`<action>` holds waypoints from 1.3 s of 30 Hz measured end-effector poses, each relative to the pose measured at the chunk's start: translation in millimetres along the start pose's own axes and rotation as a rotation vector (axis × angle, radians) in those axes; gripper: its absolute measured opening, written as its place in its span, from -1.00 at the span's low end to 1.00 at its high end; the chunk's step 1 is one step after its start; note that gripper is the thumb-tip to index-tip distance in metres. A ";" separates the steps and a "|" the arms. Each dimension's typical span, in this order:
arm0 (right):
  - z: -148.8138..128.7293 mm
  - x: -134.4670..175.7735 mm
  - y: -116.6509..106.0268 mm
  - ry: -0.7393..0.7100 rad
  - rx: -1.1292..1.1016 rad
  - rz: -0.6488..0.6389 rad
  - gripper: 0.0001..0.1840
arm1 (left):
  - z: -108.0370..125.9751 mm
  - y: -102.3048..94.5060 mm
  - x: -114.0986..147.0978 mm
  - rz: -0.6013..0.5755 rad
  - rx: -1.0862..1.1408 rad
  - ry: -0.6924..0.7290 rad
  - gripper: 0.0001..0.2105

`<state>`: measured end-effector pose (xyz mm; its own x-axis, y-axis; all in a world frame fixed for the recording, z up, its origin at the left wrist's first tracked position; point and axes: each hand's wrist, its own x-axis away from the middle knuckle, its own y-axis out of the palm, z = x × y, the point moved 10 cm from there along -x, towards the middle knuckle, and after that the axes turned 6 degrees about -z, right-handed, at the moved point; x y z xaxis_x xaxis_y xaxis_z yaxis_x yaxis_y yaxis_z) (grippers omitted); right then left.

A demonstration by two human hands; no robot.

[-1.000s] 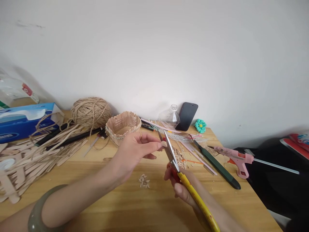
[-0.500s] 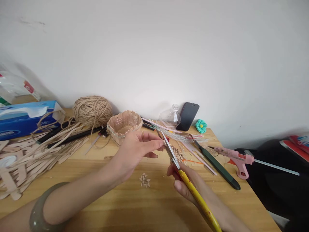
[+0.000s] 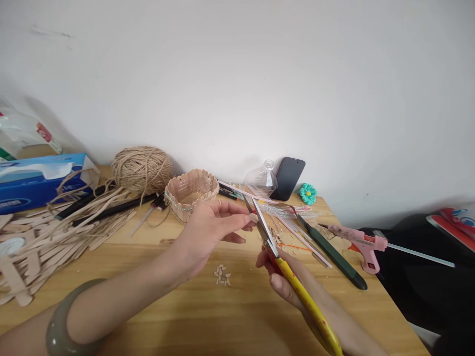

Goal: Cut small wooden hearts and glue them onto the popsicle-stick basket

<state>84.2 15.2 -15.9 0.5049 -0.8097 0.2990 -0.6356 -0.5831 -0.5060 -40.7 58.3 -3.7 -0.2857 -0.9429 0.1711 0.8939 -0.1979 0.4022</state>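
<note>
The scissors (image 3: 291, 278) have shiny metal blades (image 3: 265, 228) — the twine (image 3: 142, 169) looks rough, matt.

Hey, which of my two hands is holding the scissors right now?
Your right hand holds the yellow-handled scissors, their blades parted. Your left hand instead pinches a small pale piece and has a greenish bangle on its wrist.

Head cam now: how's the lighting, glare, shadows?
Head view: wall brightest mid-frame, dimmer toward the corners; head view: soft shadow on it just right of the twine ball, small glint on the bangle, scissors showing one bright blade, one dark.
</note>
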 end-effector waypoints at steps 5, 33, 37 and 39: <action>-2.3 0.5 -1.1 -0.015 0.010 -0.005 -0.46 | 1.0 1.3 0.6 -0.005 -0.033 -0.003 -0.92; 1.5 2.9 -1.3 0.026 0.002 -0.051 -0.41 | 1.7 -8.4 -1.7 0.057 -0.087 -0.032 -0.88; 1.3 2.0 0.6 0.026 -0.007 -0.053 -0.40 | -0.3 -8.1 -2.0 0.046 -0.085 -0.044 -0.89; 2.0 0.9 1.9 0.038 -0.003 -0.057 -0.41 | -0.8 -7.4 -2.2 0.041 -0.087 -0.049 -0.90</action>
<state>84.7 13.5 -18.2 0.5180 -0.7771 0.3574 -0.6083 -0.6284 -0.4848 -46.5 61.6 -7.8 -0.2629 -0.9370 0.2299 0.9312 -0.1841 0.3146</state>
